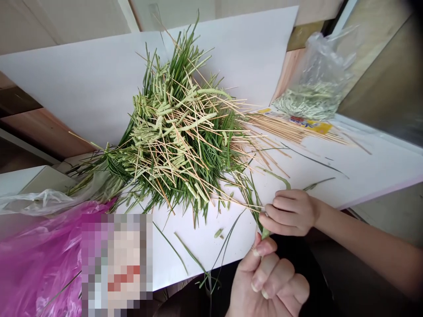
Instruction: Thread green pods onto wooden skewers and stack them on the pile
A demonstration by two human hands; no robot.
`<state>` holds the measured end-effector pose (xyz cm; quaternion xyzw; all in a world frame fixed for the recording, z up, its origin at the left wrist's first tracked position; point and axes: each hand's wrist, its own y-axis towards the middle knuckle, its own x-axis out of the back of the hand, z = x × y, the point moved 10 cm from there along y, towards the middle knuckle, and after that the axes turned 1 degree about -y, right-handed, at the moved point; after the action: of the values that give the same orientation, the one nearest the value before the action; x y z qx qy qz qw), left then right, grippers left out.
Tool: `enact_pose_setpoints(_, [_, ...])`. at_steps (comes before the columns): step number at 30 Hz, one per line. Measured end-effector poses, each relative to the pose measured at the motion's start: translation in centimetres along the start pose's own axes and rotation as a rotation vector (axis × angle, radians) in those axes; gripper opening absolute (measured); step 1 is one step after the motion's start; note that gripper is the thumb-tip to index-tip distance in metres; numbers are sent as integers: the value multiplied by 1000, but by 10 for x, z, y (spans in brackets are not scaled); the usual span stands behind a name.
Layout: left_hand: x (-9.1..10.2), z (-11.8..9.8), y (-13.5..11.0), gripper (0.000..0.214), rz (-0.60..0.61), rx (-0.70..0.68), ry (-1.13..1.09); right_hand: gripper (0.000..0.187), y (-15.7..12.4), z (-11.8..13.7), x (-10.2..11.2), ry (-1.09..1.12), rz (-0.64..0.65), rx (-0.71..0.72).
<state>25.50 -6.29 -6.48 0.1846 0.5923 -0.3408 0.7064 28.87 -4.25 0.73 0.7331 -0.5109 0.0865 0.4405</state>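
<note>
My left hand (269,277), palm up with its fingers curled, pinches the tip of a pale green bean-like strip (265,233) between thumb and finger. From the right my right hand (291,212) comes in, back upward, fingers closed round the same strip. The strip's other end (279,177) sticks out above its knuckles. Thin dark green chive-like leaves (251,193) and a wooden skewer (244,204) run into the right hand's fingertips; how they are gripped is hidden. Beyond lies a big heap of skewered green bundles (178,136).
Loose wooden skewers (280,127) lie right of the heap, by a clear bag of pale green pieces (310,97). A magenta plastic bag (42,259) is at left, beside a blurred-out patch. Stray leaves (194,253) lie on the white table (373,171).
</note>
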Motion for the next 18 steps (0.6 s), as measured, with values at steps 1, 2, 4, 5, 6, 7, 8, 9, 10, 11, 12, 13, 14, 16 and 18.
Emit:
enact_pose_setpoints(1, [0,0,0,25,0,6,10,20,0,1,-1,1,6,10])
enact_pose_setpoints(2, [1,0,1,25,-5,15,27,21,-1,1,-1,5,13,13])
enact_pose_setpoints(4, [0,0,-2,23,-15,28,74,22,-8,-3,-2,14,17,3])
enact_pose_setpoints(5, [-2,-1,-5,23,-4,34,105,22,-13,-10,-1,6,21,-31])
enact_pose_setpoints(6, [-5,-1,-9,26,15,53,147,22,-21,-21,0,-12,27,-86])
enact_pose_setpoints(7, [-10,-3,-13,32,38,72,202,21,-29,-36,2,-41,36,-159])
enact_pose_setpoints(8, [-14,-5,-19,40,61,102,275,20,-37,-50,6,-72,42,-227])
enact_pose_setpoints(9, [-15,-11,-24,46,60,117,375,18,-43,-65,10,-97,58,-287])
enact_pose_setpoints(10, [-15,-24,-28,49,31,75,489,17,-47,-77,13,-107,78,-329])
enact_pose_setpoints(11, [-15,-46,-31,50,-26,-38,623,15,-48,-86,13,-99,118,-353])
enact_pose_setpoints(12, [-16,-75,-36,49,-110,-194,804,14,-47,-91,11,-83,174,-367])
enact_pose_setpoints(13, [-17,-103,-42,48,-231,-337,1026,14,-43,-93,6,-53,242,-374])
enact_pose_setpoints(14, [-21,-127,-49,48,-350,-462,1280,17,-38,-92,-2,-8,325,-383])
enact_pose_setpoints(16, [-32,-159,-57,40,-554,-597,1797,24,-29,-83,-23,112,492,-417])
enact_pose_setpoints(18, [-37,-173,-58,22,-695,-637,2189,23,-20,-68,-43,229,621,-462])
